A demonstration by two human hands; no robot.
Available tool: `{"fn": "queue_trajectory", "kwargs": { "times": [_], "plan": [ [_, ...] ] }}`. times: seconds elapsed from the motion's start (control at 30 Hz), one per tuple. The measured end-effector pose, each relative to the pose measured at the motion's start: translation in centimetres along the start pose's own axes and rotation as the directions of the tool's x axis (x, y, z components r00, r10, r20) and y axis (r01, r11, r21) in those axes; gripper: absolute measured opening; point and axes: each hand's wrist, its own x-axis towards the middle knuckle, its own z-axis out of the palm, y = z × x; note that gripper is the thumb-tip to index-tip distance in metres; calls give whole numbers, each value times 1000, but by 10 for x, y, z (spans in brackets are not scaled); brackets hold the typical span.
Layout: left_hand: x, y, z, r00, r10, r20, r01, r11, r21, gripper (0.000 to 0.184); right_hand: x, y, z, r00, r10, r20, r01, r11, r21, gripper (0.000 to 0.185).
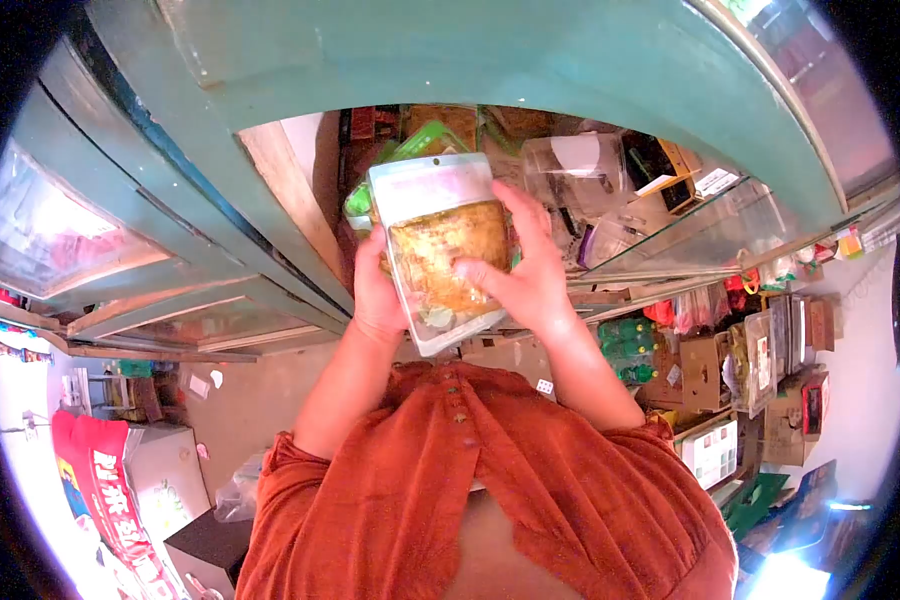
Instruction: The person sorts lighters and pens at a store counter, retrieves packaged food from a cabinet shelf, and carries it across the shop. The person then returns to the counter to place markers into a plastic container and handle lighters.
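A flat clear plastic pouch with a whitish top band, a small hang hole and golden-brown contents is upright between my two hands. Its left edge lies in my left hand, whose fingers go out of sight behind it. My right hand grips the right side, with the thumb pressed across the front. Just behind the pouch are a bright green package and a green plastic piece; I cannot make out whether my left fingers touch them.
An opening in the green wooden cabinet shows clear plastic boxes, a dark box and a glass pane. To the right are green bottles and cardboard boxes. A red printed cloth hangs at lower left.
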Motion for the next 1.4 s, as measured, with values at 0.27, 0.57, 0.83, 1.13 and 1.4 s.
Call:
{"fn": "queue_trajectory", "kwargs": {
  "times": [0.27,0.57,0.83,1.13,1.4],
  "plan": [
    [-1,-8,-33,983,4,-186,0,1000,24,61,8,48,23,951,309,-2,-240,743,625,70],
    [-16,-2,-13,962,26,-271,118,858,500,37,7,64,27,872,467,146,-339,359,870,50],
    [-3,3,-18,990,15,-140,-14,1000,10,47,14,37,2,773,513,374,-284,-247,926,25],
    [-16,6,-6,981,100,-168,-72,984,163,50,20,93,7,928,-268,258,-367,-556,745,34],
    [-35,12,6,979,132,-157,-82,952,295,56,13,76,-1,917,-302,261,-393,-564,726,44]
  ]
}}
